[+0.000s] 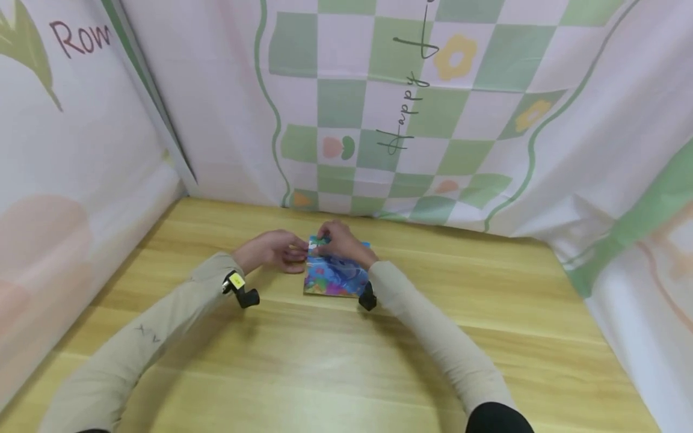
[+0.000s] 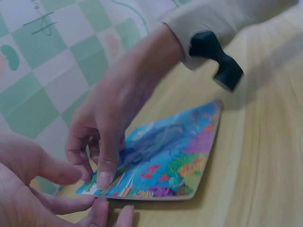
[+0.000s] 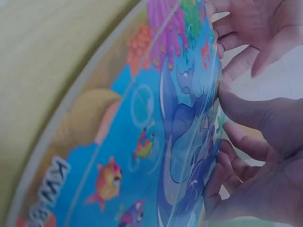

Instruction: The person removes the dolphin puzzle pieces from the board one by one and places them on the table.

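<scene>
A thin square jigsaw puzzle board (image 1: 330, 281) with a bright undersea picture lies on the wooden table. In the right wrist view, a blue dolphin (image 3: 182, 123), small fish and coral show on it, under glossy streaks and straight pale lines like clear wrap. My right hand (image 1: 341, 242) reaches over the board, and its thumb and fingers (image 2: 108, 177) pinch at the far left corner. I cannot tell whether wrap alone or the board itself is between them. Beside the left edge, my left hand (image 1: 278, 249) has its fingers loosely extended, fingertips right at the edge.
A wooden table (image 1: 346, 361) extends around the board. Behind it hangs a green-and-white checked cloth (image 1: 390, 132), with white printed cloth walls at the left (image 1: 81, 168) and right (image 1: 639, 210). Small black cameras sit on both wrists.
</scene>
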`<state>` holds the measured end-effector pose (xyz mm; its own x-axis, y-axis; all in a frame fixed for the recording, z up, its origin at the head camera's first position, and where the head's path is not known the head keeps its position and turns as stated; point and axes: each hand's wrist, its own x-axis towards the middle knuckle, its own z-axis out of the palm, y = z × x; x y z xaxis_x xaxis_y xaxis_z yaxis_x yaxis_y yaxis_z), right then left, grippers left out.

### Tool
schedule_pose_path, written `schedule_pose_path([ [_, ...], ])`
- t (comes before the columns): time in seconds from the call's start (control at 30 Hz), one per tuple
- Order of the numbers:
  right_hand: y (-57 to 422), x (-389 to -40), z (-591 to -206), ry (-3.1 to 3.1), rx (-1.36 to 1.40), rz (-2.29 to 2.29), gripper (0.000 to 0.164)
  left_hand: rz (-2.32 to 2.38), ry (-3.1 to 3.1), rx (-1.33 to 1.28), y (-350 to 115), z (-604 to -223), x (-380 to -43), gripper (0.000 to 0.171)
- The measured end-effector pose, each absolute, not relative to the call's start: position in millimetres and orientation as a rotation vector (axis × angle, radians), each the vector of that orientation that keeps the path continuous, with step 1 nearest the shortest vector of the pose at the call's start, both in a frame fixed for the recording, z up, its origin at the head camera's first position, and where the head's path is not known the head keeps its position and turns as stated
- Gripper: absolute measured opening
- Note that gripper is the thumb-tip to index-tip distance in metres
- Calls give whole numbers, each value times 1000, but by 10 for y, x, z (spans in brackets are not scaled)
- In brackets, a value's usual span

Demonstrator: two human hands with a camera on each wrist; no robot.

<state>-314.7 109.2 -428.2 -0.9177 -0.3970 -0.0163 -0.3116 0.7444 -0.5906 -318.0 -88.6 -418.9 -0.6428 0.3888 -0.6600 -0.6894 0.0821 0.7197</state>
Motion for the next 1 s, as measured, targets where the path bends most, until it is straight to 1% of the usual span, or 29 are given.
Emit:
schedule_pose_path([
  [0.07, 1072, -3145, -4277, 2836, -562, -930, 30, 1689, 1534, -314, -887, -4185, -3207, 15],
  [0.13, 1058, -3140, -4271, 2848, -554, -973, 28, 1683, 1538, -274, -909, -4185, -3232, 27],
  [0.23, 1056, -3139, -4265, 2835, -557, -1038, 29, 1624, 1602, -139, -939, -4165, -3242, 48],
  [0.3, 1058, -3135, -4254, 2811, -554, -1049, 31, 1587, 1643, -30, -964, -4172, -3252, 57],
  [0.57, 1002, -3087, -4252, 2807, -563, -867, 48, 1513, 1706, 184, -1098, -4281, -3271, 64],
  [0.73, 957, -3062, -4330, 2796, -526, -933, 44, 1493, 1769, 242, -1136, -4339, -3258, 62],
  [0.87, 999, -3069, -4367, 2802, -488, -963, 40, 1500, 1828, 249, -1047, -4423, -3199, 65],
  [1.0, 1065, -3094, -4388, 2783, -478, -1026, 39, 1495, 1903, 241, -955, -4458, -3188, 62],
])
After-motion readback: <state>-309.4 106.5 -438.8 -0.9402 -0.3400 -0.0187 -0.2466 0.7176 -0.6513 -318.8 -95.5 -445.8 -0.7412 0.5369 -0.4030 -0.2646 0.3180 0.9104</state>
